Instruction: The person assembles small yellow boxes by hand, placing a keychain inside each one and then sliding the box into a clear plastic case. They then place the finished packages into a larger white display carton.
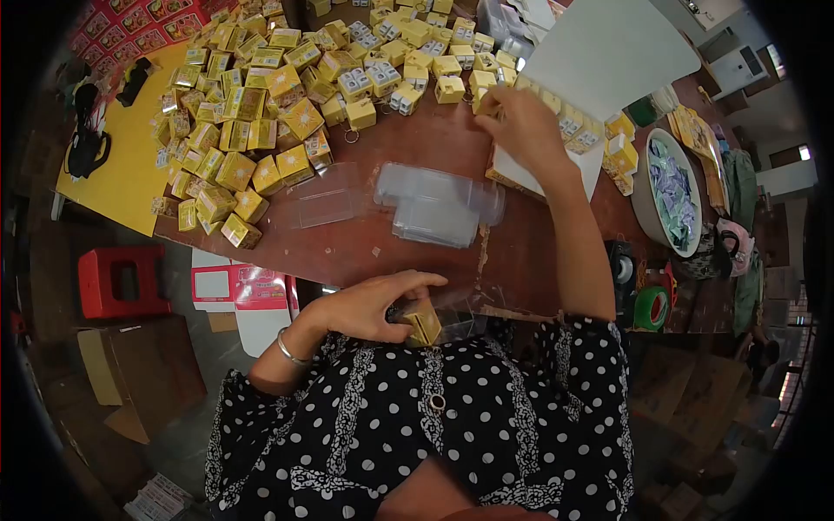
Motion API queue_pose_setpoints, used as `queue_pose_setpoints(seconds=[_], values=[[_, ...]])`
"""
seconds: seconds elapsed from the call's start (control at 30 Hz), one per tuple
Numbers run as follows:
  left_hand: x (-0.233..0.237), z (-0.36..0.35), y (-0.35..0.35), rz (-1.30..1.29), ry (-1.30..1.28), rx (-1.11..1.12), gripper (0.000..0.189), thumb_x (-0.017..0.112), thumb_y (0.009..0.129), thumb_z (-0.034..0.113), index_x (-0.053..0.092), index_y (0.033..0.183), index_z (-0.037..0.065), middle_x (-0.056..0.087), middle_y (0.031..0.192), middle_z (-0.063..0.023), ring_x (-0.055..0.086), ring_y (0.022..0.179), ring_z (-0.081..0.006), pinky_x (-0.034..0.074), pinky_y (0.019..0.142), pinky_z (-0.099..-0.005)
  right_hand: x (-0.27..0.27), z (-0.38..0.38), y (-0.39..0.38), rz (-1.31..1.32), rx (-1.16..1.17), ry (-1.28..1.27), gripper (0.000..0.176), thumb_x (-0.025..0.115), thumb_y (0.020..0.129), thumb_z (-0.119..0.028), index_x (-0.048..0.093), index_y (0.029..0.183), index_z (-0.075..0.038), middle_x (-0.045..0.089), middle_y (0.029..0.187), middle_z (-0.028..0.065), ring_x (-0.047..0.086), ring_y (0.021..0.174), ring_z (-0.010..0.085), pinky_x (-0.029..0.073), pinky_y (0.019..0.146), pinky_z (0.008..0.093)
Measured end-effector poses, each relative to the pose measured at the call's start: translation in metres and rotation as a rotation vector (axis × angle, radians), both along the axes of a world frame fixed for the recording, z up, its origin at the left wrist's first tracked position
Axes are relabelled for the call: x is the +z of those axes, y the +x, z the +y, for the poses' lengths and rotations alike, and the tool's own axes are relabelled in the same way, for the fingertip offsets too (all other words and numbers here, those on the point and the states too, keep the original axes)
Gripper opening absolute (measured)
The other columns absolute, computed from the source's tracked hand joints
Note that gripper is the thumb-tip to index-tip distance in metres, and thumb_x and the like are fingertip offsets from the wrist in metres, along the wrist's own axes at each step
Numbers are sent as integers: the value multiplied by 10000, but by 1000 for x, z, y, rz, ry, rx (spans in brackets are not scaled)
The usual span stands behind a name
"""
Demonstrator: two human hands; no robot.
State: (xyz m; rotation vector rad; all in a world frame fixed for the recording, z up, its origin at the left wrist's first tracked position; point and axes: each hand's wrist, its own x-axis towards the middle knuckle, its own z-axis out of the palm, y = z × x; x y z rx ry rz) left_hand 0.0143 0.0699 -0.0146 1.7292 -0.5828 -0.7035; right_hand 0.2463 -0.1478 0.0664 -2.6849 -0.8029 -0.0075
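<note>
Close to my chest, my left hand (369, 308) has its thumb and fingers around a small yellow box (423, 323). A clear plastic case (462, 326) lies at the table edge beside it. My right hand (526, 126) reaches to the far side, fingers bent together beside the yellow cube keychains (449, 89); what is between the fingertips is hidden. Under that wrist is an open white-lidded box (612, 56) with a row of yellow cubes (573, 122) inside. Clear plastic trays (434, 204) lie mid-table.
Many small yellow boxes (234, 104) are heaped at the left. On the right sit a white basin (643, 187) of wrapped packets and a roll of green tape (651, 307). A red stool (126, 282) and a cardboard box (148, 373) stand on the floor at left.
</note>
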Motion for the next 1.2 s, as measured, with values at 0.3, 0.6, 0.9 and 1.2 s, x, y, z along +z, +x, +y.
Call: queue_pose_setpoints(seconds=[0.3, 0.6, 0.9, 1.2], values=[[-34, 3, -13, 473, -846, 204, 660, 714, 871, 258, 475, 1436, 14, 541, 1326, -72, 526, 1249, -180, 425, 1058, -326, -76, 12, 103, -418, 157, -486, 336, 671, 810, -37, 702, 1131, -130, 708, 1058, 117, 644, 1088, 320, 547, 890, 449], [-24, 14, -4, 283, -775, 485, 606, 745, 874, 197, 487, 1394, 22, 588, 1269, -69, 571, 1214, -177, 439, 1069, -322, -16, -8, 35, -618, 340, -68, 316, 712, 805, -34, 665, 1112, -92, 672, 1148, 83, 644, 1016, 293, 548, 808, 419], [2, -3, -11, 190, -781, 636, 589, 726, 897, 151, 473, 1414, 26, 586, 1274, -76, 596, 1190, -172, 472, 1036, -303, 50, -43, -76, -677, 300, 309, 409, 741, 784, 74, 659, 1170, -35, 668, 1215, 131, 686, 1042, 267, 592, 856, 351], [18, -29, -17, -93, -357, 734, 693, 775, 858, 3, 435, 1461, 17, 606, 1258, -108, 642, 1118, -167, 542, 957, -302, 45, -51, -148, 236, 47, 826, 355, 699, 892, 65, 634, 1239, 29, 690, 1146, 77, 683, 1013, 120, 589, 874, 257]])
